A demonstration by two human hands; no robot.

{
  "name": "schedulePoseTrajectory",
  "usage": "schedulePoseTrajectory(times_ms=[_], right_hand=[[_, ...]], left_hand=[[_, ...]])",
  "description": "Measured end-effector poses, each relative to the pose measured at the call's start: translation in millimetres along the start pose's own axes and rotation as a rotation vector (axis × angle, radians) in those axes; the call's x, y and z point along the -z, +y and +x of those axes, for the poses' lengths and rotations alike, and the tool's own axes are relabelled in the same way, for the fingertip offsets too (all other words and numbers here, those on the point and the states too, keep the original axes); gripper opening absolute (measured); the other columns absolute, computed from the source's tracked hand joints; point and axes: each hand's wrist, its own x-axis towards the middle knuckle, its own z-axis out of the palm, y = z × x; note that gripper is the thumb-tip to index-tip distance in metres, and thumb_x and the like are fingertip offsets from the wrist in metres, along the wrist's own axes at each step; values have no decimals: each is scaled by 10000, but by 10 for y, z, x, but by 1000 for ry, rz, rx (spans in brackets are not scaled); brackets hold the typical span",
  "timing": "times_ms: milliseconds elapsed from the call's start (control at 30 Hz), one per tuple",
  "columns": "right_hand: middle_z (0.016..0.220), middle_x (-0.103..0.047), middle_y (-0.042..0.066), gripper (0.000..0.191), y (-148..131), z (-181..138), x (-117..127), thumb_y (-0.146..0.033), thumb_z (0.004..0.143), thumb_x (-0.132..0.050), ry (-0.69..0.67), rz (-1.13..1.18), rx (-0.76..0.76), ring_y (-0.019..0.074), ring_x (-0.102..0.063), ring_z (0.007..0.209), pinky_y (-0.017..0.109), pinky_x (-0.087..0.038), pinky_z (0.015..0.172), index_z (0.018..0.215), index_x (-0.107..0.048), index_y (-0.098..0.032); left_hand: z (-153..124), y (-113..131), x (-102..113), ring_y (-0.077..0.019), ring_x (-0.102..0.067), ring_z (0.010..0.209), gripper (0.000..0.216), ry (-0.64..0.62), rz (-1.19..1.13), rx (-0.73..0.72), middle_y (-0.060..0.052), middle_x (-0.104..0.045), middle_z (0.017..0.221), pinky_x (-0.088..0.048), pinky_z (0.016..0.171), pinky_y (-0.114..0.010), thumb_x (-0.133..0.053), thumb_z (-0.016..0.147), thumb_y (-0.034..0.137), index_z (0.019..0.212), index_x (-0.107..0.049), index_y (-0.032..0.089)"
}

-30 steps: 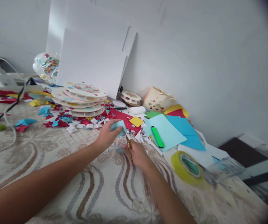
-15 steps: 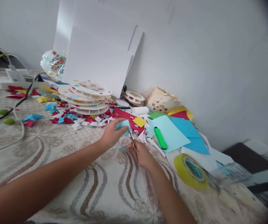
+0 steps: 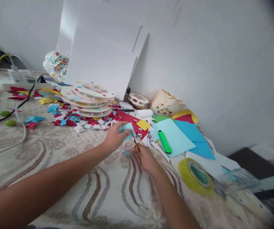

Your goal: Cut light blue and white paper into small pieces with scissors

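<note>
Patterned cloth (image 3: 113,203) lies below. Your left hand (image 3: 115,137) pinches pale-blue paper (image 3: 126,126) between thumb and fingers; your right hand (image 3: 145,156) clasps scissors (image 3: 135,143) at its edge. Little has shifted, so cutting seems ongoing.

Your right hand (image 3: 144,155) partly hides the scissors (image 3: 134,139), and your left hand (image 3: 115,137) covers part of the paper (image 3: 127,126); the frame's edges cut off your arms (image 3: 53,181) and the board (image 3: 101,44); the clear plastic (image 3: 239,177) is blurred, the scraps (image 3: 125,153) too small to count

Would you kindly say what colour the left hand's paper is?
The paper is light blue, in the head view.
</note>
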Motion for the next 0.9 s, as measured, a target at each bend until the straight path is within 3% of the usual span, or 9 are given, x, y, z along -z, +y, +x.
schedulePoseTrajectory(times_ms=[900], right_hand=[[554, -540, 16, 350, -13, 29, -29, -440, 833, -437, 11, 20, -17, 132, -493, 554, 219, -309, 534, 646, -529, -158]], left_hand=[[8, -10, 10, -185, -587, 804, 365, -2, -33, -22, -61, -618, 929, -477, 716, -314, -601, 654, 337, 967, -597, 151]])
